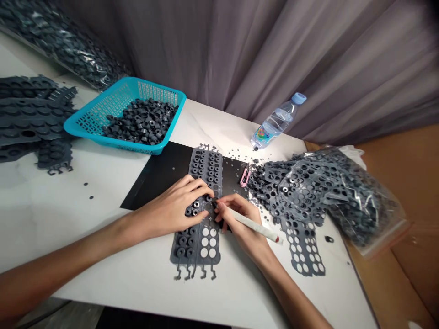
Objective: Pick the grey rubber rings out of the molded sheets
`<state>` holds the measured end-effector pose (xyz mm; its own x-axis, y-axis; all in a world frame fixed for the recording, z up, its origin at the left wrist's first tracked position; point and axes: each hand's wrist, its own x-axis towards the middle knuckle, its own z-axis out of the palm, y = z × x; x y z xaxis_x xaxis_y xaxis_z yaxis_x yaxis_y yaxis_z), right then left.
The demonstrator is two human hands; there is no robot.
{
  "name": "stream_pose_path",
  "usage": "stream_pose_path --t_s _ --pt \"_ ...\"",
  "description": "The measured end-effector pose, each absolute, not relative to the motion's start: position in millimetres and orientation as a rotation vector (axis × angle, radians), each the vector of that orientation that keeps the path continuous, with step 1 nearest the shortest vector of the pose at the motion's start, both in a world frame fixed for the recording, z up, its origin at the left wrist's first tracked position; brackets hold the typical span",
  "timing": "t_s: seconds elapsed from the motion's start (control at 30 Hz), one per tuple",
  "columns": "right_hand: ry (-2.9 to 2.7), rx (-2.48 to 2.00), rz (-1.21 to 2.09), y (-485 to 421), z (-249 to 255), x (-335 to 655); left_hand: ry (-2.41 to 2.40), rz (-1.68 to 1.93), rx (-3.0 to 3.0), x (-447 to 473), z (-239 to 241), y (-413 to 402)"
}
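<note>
A dark grey molded rubber sheet [195, 256] with rows of ring-shaped parts lies in front of me, partly over a black mat. Several holes on its near right side are punched out and show the white table. My left hand [180, 205] rests on the sheet's left side, thumb and fingers apart around some of the rings. In my right hand [242, 219] is a white pen-like stick [255, 224] with a red mark near its back end. Its tip is at the sheet's middle, close to my left fingertips, and my fingers partly hide it.
A blue basket [125, 145] with loose grey parts stands at back left, beside stacked rubber sheets [30, 119] and a filled plastic bag [68, 45]. At right are pink-handled snips [244, 177], a water bottle [274, 123], punched sheets [302, 187] and another bag [370, 214].
</note>
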<state>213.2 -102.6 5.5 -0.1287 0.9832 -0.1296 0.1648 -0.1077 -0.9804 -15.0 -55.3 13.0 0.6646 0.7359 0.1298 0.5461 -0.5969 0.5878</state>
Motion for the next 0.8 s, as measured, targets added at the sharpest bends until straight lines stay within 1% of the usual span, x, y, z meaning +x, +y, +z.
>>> stream_pose_path --t_s 0.5,0.8 --pt "-1.408 -1.370 1.307 -101.3 4.7 211.4 1.018 0.520 2.435 -12.6 13.0 -56.0" --pt "-1.506 -1.424 1.200 -102.2 3.0 208.8 1.013 0.566 2.723 -4.7 9.7 -55.6"
